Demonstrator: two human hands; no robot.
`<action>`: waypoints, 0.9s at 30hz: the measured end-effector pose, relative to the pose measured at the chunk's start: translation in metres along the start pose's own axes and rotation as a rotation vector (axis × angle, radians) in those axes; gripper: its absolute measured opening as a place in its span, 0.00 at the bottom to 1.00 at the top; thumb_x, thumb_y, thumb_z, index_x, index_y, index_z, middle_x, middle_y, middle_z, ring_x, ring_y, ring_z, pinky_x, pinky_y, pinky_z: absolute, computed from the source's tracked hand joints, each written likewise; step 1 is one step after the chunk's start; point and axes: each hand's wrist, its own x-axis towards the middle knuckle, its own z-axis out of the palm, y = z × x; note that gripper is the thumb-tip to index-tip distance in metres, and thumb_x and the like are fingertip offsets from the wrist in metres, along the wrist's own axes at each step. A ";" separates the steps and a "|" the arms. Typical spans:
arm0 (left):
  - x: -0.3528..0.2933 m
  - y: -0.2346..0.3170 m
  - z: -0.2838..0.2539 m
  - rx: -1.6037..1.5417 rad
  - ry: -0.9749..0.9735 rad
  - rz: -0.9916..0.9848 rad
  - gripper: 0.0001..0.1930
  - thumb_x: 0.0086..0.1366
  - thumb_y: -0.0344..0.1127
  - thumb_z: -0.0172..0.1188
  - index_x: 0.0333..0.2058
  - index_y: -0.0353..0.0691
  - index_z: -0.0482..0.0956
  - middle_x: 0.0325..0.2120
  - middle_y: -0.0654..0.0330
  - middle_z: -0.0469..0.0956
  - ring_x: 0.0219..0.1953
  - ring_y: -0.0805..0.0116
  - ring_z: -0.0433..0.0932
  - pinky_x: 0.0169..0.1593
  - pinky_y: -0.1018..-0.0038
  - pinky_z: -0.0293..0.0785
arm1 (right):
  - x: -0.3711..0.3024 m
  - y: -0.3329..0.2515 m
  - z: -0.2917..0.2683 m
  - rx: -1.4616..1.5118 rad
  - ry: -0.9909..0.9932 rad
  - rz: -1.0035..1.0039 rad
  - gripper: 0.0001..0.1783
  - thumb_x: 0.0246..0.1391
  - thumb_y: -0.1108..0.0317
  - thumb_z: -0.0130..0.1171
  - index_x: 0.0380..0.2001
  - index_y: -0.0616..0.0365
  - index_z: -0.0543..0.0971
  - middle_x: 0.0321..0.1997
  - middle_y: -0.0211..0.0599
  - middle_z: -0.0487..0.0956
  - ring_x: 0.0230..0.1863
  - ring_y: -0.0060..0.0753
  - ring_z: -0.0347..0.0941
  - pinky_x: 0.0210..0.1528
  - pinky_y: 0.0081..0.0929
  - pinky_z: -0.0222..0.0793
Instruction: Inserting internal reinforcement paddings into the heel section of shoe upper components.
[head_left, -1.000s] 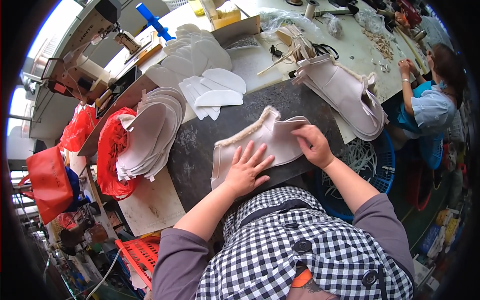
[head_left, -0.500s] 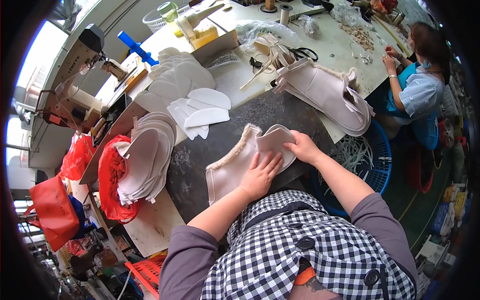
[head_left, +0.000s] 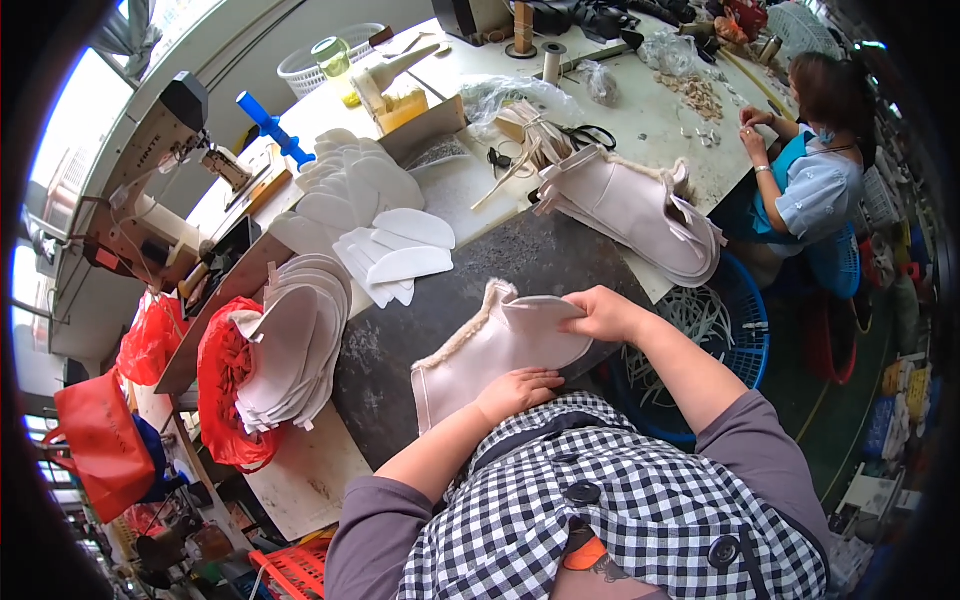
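Note:
A pale pinkish-grey boot upper with a fleecy cream edge lies on the dark worktop in front of me. My right hand pinches its right end, thumb on top, with a flap folded over there. Flat along the near edge of the upper rests my left hand, fingers stretched out, the palm close to my checked apron. Beyond it, a stack of similar boot uppers lies at the far right of the worktop.
White insole-shaped pieces are spread beyond the worktop. More pale cut pieces lean by a red plastic bag at left. A sewing machine stands at far left. A blue basket holds strips; a co-worker sits beyond.
My left hand has slid toward my body, from the middle of the boot upper to its near edge. The upper's right end has turned and lies flatter under my right hand's pinch.

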 end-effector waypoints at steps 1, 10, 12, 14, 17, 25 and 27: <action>-0.005 0.006 -0.005 0.112 0.049 -0.013 0.11 0.59 0.35 0.53 0.40 0.46 0.78 0.49 0.59 0.77 0.54 0.60 0.74 0.60 0.64 0.67 | -0.008 -0.004 -0.001 -0.017 0.076 -0.134 0.15 0.54 0.72 0.59 0.46 0.53 0.80 0.36 0.40 0.83 0.37 0.30 0.79 0.44 0.26 0.72; -0.032 0.015 -0.033 0.178 0.189 -0.320 0.13 0.50 0.29 0.59 0.37 0.46 0.79 0.42 0.62 0.76 0.51 0.63 0.74 0.59 0.60 0.66 | -0.050 0.123 -0.034 -0.565 1.211 0.222 0.27 0.59 0.66 0.54 0.61 0.52 0.62 0.45 0.54 0.77 0.42 0.61 0.75 0.46 0.50 0.68; -0.031 0.016 -0.039 0.180 0.215 -0.340 0.12 0.51 0.28 0.59 0.37 0.46 0.79 0.42 0.61 0.76 0.51 0.62 0.74 0.59 0.60 0.66 | -0.045 0.127 -0.026 -0.378 1.111 0.374 0.31 0.58 0.63 0.56 0.61 0.57 0.59 0.50 0.60 0.74 0.44 0.61 0.75 0.46 0.50 0.68; -0.042 0.019 -0.057 0.227 0.294 -0.386 0.13 0.52 0.27 0.59 0.38 0.45 0.79 0.42 0.60 0.76 0.51 0.60 0.74 0.59 0.60 0.67 | -0.054 0.138 -0.012 -0.323 1.235 0.236 0.33 0.56 0.63 0.59 0.59 0.68 0.59 0.42 0.56 0.77 0.41 0.53 0.76 0.44 0.44 0.70; -0.081 0.005 -0.102 0.402 0.604 -0.588 0.13 0.54 0.26 0.58 0.40 0.44 0.79 0.42 0.59 0.76 0.50 0.56 0.74 0.56 0.60 0.68 | -0.083 0.163 0.016 -0.022 1.094 0.250 0.25 0.56 0.71 0.59 0.54 0.63 0.63 0.33 0.33 0.70 0.29 0.26 0.67 0.35 0.25 0.66; -0.227 -0.001 -0.196 0.993 0.837 -1.592 0.34 0.55 0.40 0.66 0.57 0.36 0.62 0.54 0.48 0.60 0.57 0.48 0.63 0.59 0.58 0.61 | -0.030 0.029 0.063 -0.135 0.574 -0.186 0.12 0.53 0.79 0.55 0.41 0.59 0.74 0.33 0.35 0.69 0.27 0.27 0.66 0.31 0.22 0.64; -0.242 -0.011 -0.211 1.071 0.839 -1.480 0.30 0.60 0.49 0.62 0.52 0.34 0.66 0.48 0.47 0.68 0.49 0.51 0.72 0.53 0.60 0.68 | -0.011 0.004 0.070 -0.140 0.471 -0.276 0.10 0.53 0.79 0.55 0.40 0.58 0.75 0.32 0.35 0.70 0.26 0.29 0.68 0.30 0.23 0.66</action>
